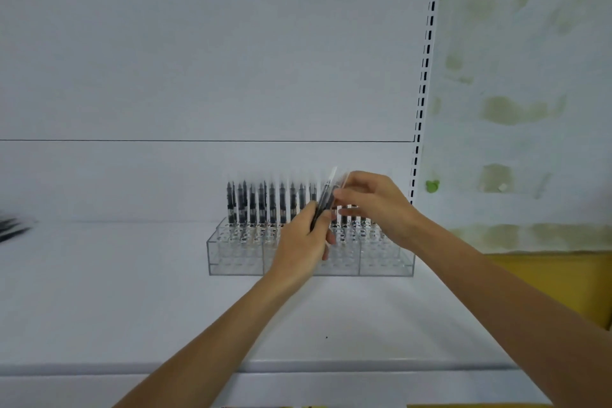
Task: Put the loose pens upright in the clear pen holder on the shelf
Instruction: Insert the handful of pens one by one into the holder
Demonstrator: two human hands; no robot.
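Observation:
A clear pen holder (236, 263) with many holes stands on the white shelf (132, 291). Several black pens with clear caps (261, 205) stand upright in its back rows. My left hand (299, 248) grips a small bunch of loose pens (324, 199), tilted up to the right, in front of the holder. My right hand (374, 205) is just right of it and pinches the upper part of one of those pens. The hands hide part of the holder's middle and right.
More loose dark pens (13, 228) lie blurred at the shelf's far left edge. A slotted white upright (425, 76) bounds the shelf on the right, with a stained wall beyond. A yellow surface (563, 281) sits at lower right.

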